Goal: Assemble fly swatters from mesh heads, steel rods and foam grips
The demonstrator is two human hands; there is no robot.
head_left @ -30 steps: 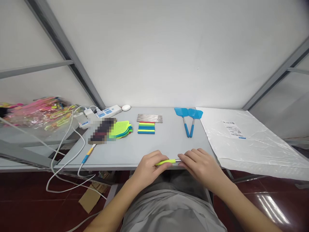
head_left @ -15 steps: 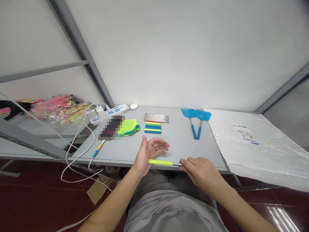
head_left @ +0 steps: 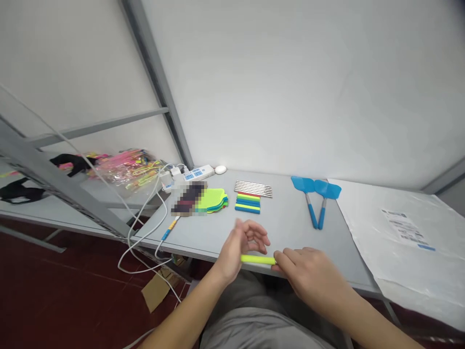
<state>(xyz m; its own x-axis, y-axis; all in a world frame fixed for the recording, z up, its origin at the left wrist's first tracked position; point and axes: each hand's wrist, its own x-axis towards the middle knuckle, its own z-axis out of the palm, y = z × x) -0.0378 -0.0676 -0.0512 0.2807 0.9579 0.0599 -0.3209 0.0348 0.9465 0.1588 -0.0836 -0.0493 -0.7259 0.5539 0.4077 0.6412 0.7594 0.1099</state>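
Note:
Level above my lap at the table's front edge is a yellow-green handle tube. Its left end rests against the palm of my left hand, whose fingers are apart and slightly curled above it. My right hand is closed at the tube's other end; the metal rod in its fingers is hidden now. Beyond my hands lie a row of blue, yellow-green and red handle tubes and several silver metal rods. Two blue fly swatters with blue grips lie to the right.
A stack of yellow-green and blue swatter heads lies left, beside a pixelated dark object. Behind are a power strip and a white round object. White cables hang over the edge. White plastic sheeting covers the right side.
My right hand has come up against the yellow-green tube, and the stretch of metal rod between them no longer shows. The view has shifted, so the table appears farther right and lower.

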